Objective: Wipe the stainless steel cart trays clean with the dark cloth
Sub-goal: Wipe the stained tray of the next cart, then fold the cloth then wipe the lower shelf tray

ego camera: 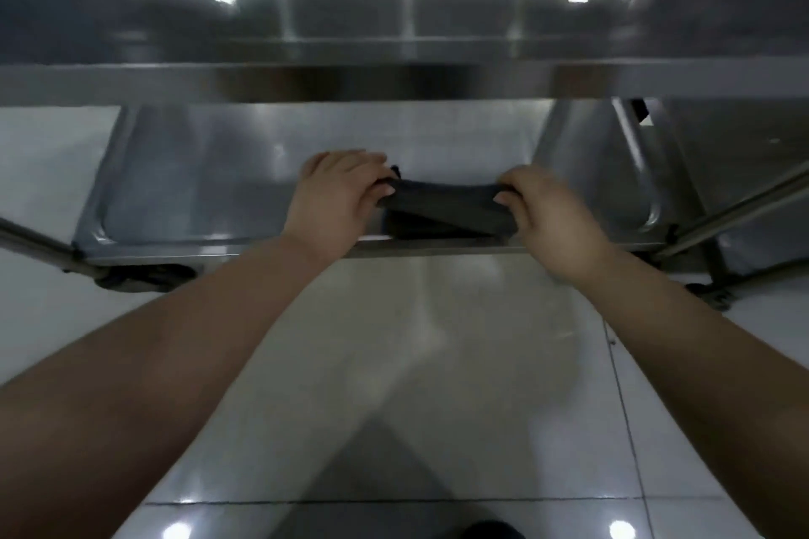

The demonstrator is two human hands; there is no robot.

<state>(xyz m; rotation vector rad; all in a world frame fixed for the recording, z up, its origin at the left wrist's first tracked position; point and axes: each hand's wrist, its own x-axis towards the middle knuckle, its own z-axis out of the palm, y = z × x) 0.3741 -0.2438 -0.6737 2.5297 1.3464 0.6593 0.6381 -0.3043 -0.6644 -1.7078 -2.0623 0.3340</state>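
The dark cloth is stretched between both hands over the front edge of the lower stainless steel tray of the cart. My left hand grips the cloth's left end. My right hand pinches its right end. The cloth's lower fold hangs down onto the tray rim. An upper tray of the cart spans the view above the hands and hides the back of the lower tray.
Cart legs slant out at the left and right, with a caster under the left front corner. A second steel unit stands at the right. Glossy white floor tiles lie below my arms.
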